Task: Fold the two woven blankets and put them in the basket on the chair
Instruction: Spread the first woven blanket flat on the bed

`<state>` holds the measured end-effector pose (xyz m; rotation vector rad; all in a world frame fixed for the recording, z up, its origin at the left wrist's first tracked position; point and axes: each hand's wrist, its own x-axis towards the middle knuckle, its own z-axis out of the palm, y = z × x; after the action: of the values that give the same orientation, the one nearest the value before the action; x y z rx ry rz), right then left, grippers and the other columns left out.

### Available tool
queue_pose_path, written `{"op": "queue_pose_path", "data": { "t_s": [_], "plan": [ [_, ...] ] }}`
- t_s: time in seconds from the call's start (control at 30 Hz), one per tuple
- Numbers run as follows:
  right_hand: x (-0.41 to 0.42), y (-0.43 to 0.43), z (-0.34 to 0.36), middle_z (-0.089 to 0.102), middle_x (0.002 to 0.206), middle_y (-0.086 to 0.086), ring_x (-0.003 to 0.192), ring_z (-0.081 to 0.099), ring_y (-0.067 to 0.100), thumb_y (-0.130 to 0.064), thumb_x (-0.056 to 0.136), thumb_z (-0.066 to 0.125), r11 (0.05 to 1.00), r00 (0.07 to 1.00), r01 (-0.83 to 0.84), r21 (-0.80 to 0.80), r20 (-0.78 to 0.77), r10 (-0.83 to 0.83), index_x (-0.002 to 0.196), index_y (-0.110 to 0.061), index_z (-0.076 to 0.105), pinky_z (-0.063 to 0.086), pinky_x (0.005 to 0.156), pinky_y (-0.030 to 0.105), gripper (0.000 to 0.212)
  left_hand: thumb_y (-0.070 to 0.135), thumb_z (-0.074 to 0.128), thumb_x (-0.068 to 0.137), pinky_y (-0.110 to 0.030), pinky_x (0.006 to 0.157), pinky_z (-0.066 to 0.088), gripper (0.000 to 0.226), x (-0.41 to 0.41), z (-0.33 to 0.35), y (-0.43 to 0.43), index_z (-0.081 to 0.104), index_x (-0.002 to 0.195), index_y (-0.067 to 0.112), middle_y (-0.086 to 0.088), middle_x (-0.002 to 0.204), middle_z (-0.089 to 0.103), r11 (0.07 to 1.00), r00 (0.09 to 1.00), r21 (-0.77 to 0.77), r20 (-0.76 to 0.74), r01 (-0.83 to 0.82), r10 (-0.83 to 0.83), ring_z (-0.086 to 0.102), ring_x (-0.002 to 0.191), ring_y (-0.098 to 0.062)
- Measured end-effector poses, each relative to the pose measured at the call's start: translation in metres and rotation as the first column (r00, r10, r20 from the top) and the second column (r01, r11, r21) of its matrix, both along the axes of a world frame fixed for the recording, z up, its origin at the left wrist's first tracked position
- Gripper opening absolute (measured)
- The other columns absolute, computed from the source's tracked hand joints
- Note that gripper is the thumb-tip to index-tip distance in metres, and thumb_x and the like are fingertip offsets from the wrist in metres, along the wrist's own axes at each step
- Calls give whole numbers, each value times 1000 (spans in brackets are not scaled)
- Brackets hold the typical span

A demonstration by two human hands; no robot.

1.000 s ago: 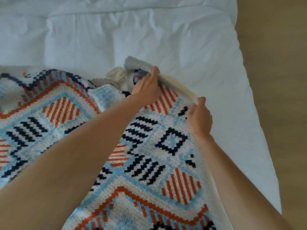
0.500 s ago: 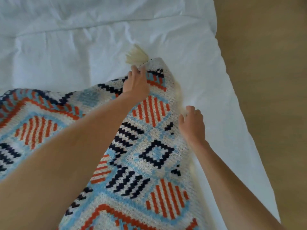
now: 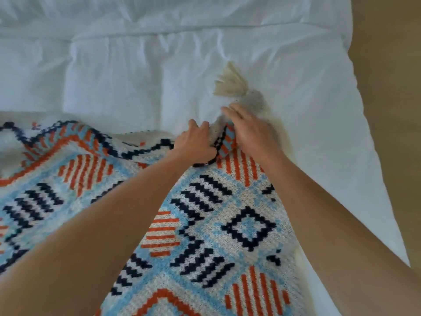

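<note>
Item: woven blanket (image 3: 227, 224), blue, orange and navy, spread over the near and left of the white bed (image 3: 136, 76). Its far-right corner ends in a cream tassel (image 3: 230, 84).
Left grip (image 3: 196, 144): fingers curled on the far edge beside that corner.
Right grip (image 3: 252, 131): fingers straight, flat on the corner, holding nothing.
Step, as judged: squaring the corner before the first fold.
Next calls for: a pinch on the corner, carried across.
</note>
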<state>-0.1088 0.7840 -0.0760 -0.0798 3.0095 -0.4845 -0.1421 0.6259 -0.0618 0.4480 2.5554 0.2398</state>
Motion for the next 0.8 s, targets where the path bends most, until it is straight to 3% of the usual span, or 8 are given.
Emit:
{"op": "queue_pose_path", "data": {
  "t_s": [0.1, 0.23, 0.37, 0.47, 0.53, 0.6, 0.7, 0.8],
  "plan": [
    [-1, 0, -9, 29, 146, 8, 97, 55, 26, -1, 78, 64, 996, 989, -7, 84, 147, -5, 145, -31, 24, 53, 70, 33, 84, 33, 48, 85, -40, 77, 48, 41, -29, 8, -26, 44, 121, 12, -15, 117, 43, 988, 997, -151, 79, 18, -6, 52, 88, -30],
    [-6, -4, -9, 46, 120, 15, 78, 50, 21, -8, 88, 57, 988, 969, 95, 121, 217, -120, 126, -17, 43, 48, 63, 31, 42, 16, 49, 89, -34, 68, 48, 33, -36, 9, -46, 47, 118, 2, -4, 80, 48, 947, 986, -305, 159, 104, -58, 56, 77, -22],
    [-16, 27, 8, 47, 122, 24, 105, 50, 38, -5, 87, 53, 926, 936, 352, 133, -64, -346, 122, -3, 43, 48, 82, 45, 36, -1, 42, 90, -33, 48, 32, 41, -58, 23, -25, 36, 130, 4, -5, 71, 46, 985, 941, 18, -295, -170, 167, 45, 63, -23],
    [-30, 61, 25, 45, 124, 29, 113, 43, 42, 4, 85, 47, 877, 872, 467, 117, -224, -435, 117, 4, 46, 41, 93, 47, 32, -8, 40, 89, -30, 43, 33, 42, -82, 33, 0, 31, 127, 7, -10, 77, 56, 966, 936, 249, -321, -65, 146, 47, 55, -22],
    [-34, 63, 29, 39, 132, 28, 119, 39, 43, 3, 87, 47, 884, 877, 467, 22, -143, -459, 121, 1, 45, 38, 97, 47, 34, -10, 39, 85, -34, 55, 42, 49, -81, 29, 8, 27, 129, 7, -14, 94, 55, 952, 982, 303, -154, -55, 106, 54, 72, -26],
    [-28, 52, 25, 22, 148, 23, 134, 28, 39, -4, 89, 53, 911, 911, 411, -35, -24, -412, 137, -8, 35, 33, 106, 46, 51, -7, 43, 82, -42, 83, 47, 65, -67, 14, 4, 19, 140, 11, -17, 123, 46, 970, 998, 236, -35, -51, 60, 50, 106, -31],
    [-8, 33, 9, 33, 139, 21, 124, 39, 38, -21, 89, 57, 911, 913, 404, 79, -105, -395, 133, -12, 40, 41, 98, 47, 48, 10, 47, 81, -43, 96, 39, 60, -44, -13, -6, 28, 138, 16, -16, 128, 38, 997, 959, 73, -284, 8, 14, 40, 116, -32],
    [11, 23, -16, 39, 134, 15, 121, 40, 35, -39, 92, 47, 923, 924, 362, 131, 76, -374, 134, -16, 39, 36, 102, 47, 49, 41, 37, 91, -51, 98, 35, 53, -31, -35, -12, 30, 139, 18, -15, 132, 37, 994, 982, 97, -187, 49, -30, 39, 120, -34]
  ]
}}
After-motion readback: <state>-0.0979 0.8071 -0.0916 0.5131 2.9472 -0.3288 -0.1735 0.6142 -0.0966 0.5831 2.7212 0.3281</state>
